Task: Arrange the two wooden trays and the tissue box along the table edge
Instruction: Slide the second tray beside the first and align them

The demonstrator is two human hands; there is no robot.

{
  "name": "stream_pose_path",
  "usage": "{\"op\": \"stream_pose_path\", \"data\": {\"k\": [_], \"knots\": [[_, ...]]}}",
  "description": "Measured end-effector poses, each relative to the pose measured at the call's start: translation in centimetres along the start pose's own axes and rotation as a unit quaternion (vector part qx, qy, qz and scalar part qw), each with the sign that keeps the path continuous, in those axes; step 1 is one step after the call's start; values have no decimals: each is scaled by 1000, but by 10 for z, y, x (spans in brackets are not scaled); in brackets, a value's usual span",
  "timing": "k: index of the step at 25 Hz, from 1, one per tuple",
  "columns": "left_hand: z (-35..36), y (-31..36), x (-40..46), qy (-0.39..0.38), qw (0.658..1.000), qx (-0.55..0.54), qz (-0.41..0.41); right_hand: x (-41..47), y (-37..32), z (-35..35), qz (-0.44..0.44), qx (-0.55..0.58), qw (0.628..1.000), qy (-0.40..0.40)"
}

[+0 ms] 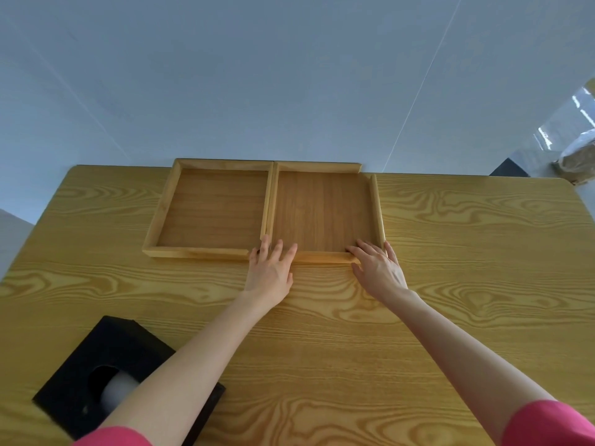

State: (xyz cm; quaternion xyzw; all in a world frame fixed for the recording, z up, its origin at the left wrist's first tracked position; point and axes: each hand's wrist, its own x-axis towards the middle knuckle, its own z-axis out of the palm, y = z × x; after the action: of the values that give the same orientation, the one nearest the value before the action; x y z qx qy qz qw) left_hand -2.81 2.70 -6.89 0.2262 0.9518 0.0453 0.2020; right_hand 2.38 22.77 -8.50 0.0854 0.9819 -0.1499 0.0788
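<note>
Two shallow wooden trays lie side by side at the table's far edge, touching each other. The left tray is slightly lighter inside than the right tray. My left hand rests flat on the near rim where the two trays meet, fingers spread. On the right tray's near right corner lies my right hand, fingers over the rim. A black tissue box with a white tissue in its round opening sits at the near left, partly hidden by my left forearm.
The wood-grain table extends right of the trays. Beyond its far edge lies a pale floor; a clear plastic bag and a dark object lie at the far right.
</note>
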Motion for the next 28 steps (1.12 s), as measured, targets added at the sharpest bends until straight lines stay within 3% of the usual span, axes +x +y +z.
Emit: {"op": "stream_pose_path", "data": {"k": [12, 28], "knots": [[-3, -8, -24, 13, 1000, -13, -12, -23, -31, -9, -21, -2, 1000, -16], [-10, -86, -140, 86, 992, -56, -68, -105, -150, -2, -61, 74, 993, -67]]}}
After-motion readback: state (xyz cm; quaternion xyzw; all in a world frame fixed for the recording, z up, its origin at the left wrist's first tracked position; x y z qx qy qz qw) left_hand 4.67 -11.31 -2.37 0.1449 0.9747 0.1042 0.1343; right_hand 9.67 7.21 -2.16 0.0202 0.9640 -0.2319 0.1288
